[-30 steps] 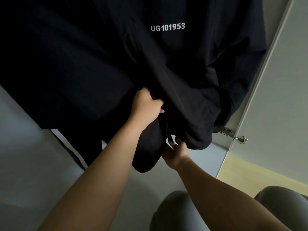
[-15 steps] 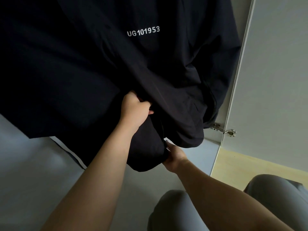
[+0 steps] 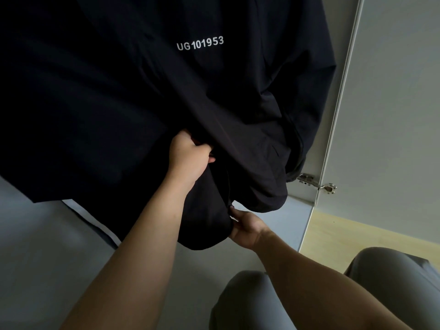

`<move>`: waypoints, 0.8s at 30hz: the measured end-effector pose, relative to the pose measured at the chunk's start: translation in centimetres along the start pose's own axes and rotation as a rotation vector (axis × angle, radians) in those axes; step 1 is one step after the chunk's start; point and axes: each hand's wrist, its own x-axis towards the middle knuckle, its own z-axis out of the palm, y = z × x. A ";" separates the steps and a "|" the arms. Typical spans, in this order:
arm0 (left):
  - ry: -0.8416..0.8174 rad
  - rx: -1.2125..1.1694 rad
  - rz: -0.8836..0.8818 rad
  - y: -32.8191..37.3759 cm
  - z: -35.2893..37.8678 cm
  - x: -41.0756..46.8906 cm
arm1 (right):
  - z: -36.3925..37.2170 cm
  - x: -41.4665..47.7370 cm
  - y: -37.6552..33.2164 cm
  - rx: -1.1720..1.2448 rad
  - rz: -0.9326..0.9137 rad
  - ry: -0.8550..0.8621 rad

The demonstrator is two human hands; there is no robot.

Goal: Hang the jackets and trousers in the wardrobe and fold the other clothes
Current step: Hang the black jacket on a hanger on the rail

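Inside of a grey wardrobe (image 3: 42,246) across the lower left and centre of the frame, dimly lit; pale grey wardrobe door (image 3: 392,103) filling the right side, swung open, its edge running from top right down to lower right; strip of light wooden floor (image 3: 345,239) at lower right, below the door.

Black jacket (image 3: 95,103) covering the upper left and centre of the frame, hanging inside the wardrobe opening; hanger and rail out of view; right edge of the jacket just beside the door edge; lower part bunched into heavy folds at centre.

Two knees in grey trousers (image 3: 242,301) at the bottom right, below the forearms.

Left hand (image 3: 190,158) at centre frame, arm reaching up from the bottom left; fingers curled tightly round a fold of the jacket fabric, thumb on the near side.

Right hand (image 3: 247,228) lower and to the right of the left hand, under the lowest hanging fold; gripping the bottom edge of the jacket, fingertips hidden behind the cloth.

White lettering "UG101953" (image 3: 200,44) on the jacket, upper centre.

Metal hinge (image 3: 316,183) at right centre, between wardrobe side and door, just beside the jacket's lower right fold.
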 end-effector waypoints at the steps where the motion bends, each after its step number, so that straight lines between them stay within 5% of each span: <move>1: 0.004 0.001 -0.002 0.0 0.0 0.0 | 0.0 0.0 0.1 -0.001 0.001 -0.012; 24: 0.029 -0.008 -0.013 -0.2 -0.7 0.0 | 1.7 -0.5 0.5 -0.046 -0.147 0.146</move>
